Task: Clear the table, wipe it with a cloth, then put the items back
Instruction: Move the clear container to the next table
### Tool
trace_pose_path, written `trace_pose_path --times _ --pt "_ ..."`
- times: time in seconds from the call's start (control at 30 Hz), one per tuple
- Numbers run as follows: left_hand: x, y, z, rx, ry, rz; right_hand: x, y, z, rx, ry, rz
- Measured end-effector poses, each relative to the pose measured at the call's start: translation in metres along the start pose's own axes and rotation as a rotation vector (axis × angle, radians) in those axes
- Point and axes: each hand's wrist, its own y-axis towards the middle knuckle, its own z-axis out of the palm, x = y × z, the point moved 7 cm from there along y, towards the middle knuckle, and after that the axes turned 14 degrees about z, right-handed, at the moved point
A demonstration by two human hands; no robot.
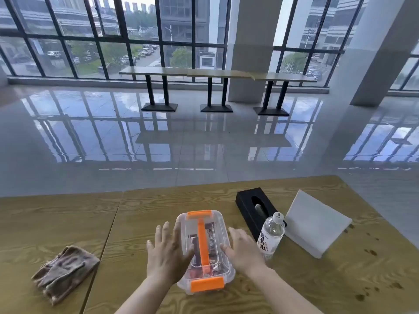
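- Wood-grain bench (294, 288) in the foreground; a seam separates it from a second bench section on the left
- Clear plastic box (224, 245) with orange handle and orange end clips sits lid-on near the front middle of the bench; wrapped items visible inside, type not legible
- Left hand (166, 254): fingers spread apart, palm against the left side of the box, thumb on the lid edge; not closed around anything
- Right hand (243, 251): fingers loosely extended, apart, resting at the right side of the box; whether it actually touches the box wall cannot be told
- Brown cloth (64, 271) lies crumpled on the left bench section, well apart from the box and from both hands
- Water bottle (271, 236) stands upright just beside the right hand, white cap on
- Black tissue box (251, 206) lies behind the bottle, slot facing up
- White flat block (316, 223) lies to the right of the bottle, near the far right edge
- Dark spots (371, 252) scattered on the bench surface at the right
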Motion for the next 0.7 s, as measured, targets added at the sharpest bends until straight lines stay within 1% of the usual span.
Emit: trace_pose_path --times 0.03,0.13,0.23,0.33,0.57,0.7 --pt "0.002 0.000 0.004 0.023 -0.050 -0.019 -0.001 0.003 0.004 0.017 0.007 0.032" --pt "0.009 0.003 0.018 0.004 -0.143 -0.040 -0.007 0.006 0.013 0.073 0.017 0.150" --pt "0.006 0.002 0.034 0.072 -0.234 -0.036 -0.007 0.008 0.025 0.103 0.045 0.212" --pt "0.007 0.006 0.044 0.090 -0.302 -0.009 -0.007 0.011 0.034 0.112 0.106 0.254" --pt "0.010 0.005 0.055 0.006 -0.554 -0.060 -0.009 0.020 0.039 0.139 0.247 0.312" --pt "0.016 0.013 0.059 -0.042 -0.653 -0.190 -0.008 0.035 0.038 0.166 0.270 0.289"
